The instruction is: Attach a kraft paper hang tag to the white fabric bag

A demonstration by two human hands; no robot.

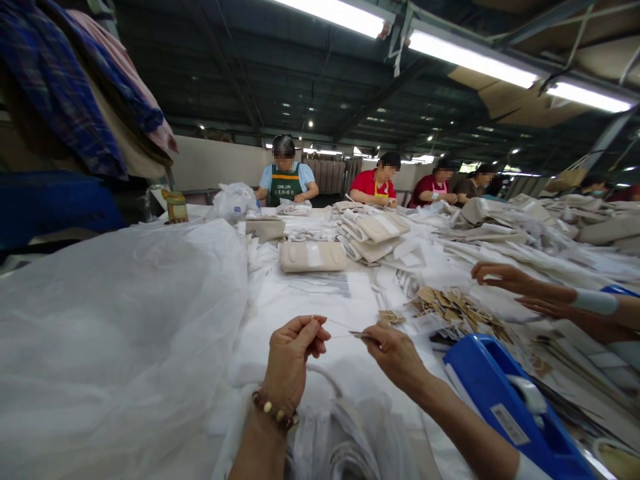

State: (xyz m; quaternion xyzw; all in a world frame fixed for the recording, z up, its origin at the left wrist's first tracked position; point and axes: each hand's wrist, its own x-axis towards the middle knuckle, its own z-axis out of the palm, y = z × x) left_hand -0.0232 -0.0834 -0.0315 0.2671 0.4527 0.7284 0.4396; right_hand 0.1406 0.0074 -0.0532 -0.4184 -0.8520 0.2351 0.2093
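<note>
My left hand (300,337) is closed in a pinch on the end of a thin pale string (343,335), which stretches across to my right hand. Between the fingers of my right hand (393,350) is a small flat hang tag (359,334), seen nearly edge-on; its face is hidden. Both hands are above the white-covered table (265,300). Below them lie clear plastic-wrapped loops (345,433). Beyond the hands rests a folded beige bag (313,257) with a white band round it. Brown tags (455,307) with pale strings are heaped to the right.
A large translucent plastic sheet (125,320) covers the left side. At right stands a blue tape dispenser-like case (515,407). Another person's hands (525,283) reach in from the right. Stacked beige bags (375,230) lie farther back, with several people seated beyond.
</note>
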